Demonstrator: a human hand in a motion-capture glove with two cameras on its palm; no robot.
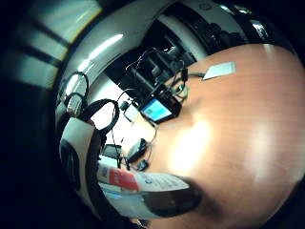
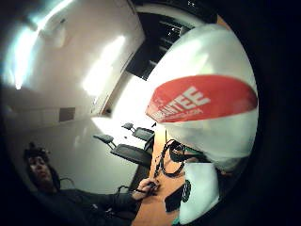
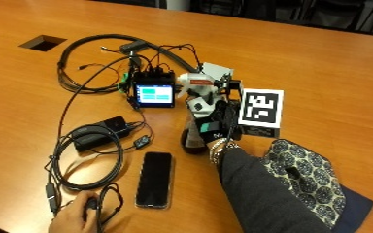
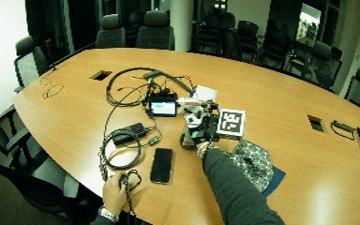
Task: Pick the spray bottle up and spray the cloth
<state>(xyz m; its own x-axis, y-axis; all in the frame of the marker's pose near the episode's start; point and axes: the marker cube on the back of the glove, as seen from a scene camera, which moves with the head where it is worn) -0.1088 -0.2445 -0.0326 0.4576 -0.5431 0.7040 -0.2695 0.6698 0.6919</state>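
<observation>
Bottle (image 3: 196, 87), white with a red label band, stood lifted or upright at the table's middle, its body wrapped by the gloved right hand (image 3: 207, 121); the fingers curled round it, so the grip was closed on the bottle. In the thumb-side palm view the bottle (image 2: 207, 108) filled much of the field, confirming it lay against the palm. Whether its base touched the table (image 3: 315, 53) could not be told. Just beyond the grip, past the bottle's head, lay the cloth (image 3: 215, 69), a small pale square flat on the table. Beside the grip, on the thumb side, stood a small screen (image 3: 155, 93) among cables (image 3: 89, 58); nearer the person lay a phone (image 3: 154, 179) and, on the other side, a patterned bag (image 3: 303, 170). Judged progress: the pick-up appeared done or nearly so; aiming the nozzle at the cloth and spraying remained.
</observation>
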